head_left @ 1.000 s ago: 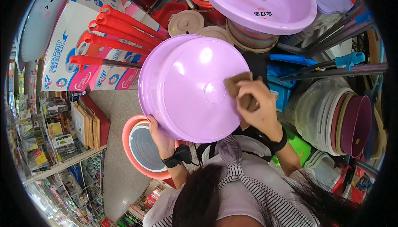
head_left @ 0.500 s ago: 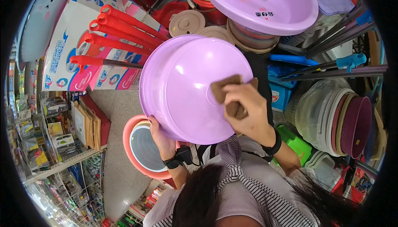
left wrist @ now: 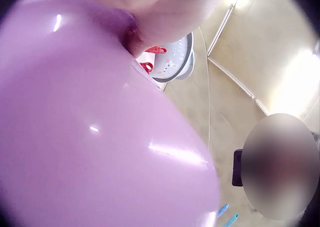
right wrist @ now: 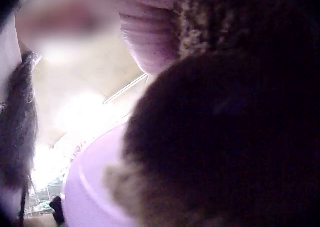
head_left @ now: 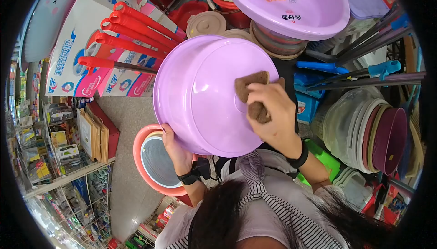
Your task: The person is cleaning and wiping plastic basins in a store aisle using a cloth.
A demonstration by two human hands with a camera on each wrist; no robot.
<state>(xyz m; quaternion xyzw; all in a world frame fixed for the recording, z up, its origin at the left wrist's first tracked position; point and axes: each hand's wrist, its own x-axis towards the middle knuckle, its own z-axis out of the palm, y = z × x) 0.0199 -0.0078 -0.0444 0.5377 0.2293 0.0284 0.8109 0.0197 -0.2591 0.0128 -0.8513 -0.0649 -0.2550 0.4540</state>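
A large lilac plastic basin (head_left: 205, 94) is held bottom-up in front of me. My left hand (head_left: 175, 146) grips its lower rim from underneath. My right hand (head_left: 268, 110) holds a brown cloth (head_left: 251, 85) and presses it against the basin's underside, just right of the centre disc. In the left wrist view the basin (left wrist: 95, 137) fills most of the frame, with part of the hand at the top edge. The right wrist view is mostly blocked by the dark brown cloth (right wrist: 225, 132), with a strip of the basin (right wrist: 90, 187) below it.
A second lilac basin (head_left: 291, 3) sits on stacked goods above. Red mop handles (head_left: 132, 30) jut in from the left. A pink basin holding a white strainer (head_left: 157, 160) stands on the floor below. Stacked tubs (head_left: 364, 130) crowd the right, and wire shelves (head_left: 50, 149) line the left.
My right hand with the cloth slid left across the basin's bottom, from its right edge to near the centre disc. The left hand kept its grip on the rim.
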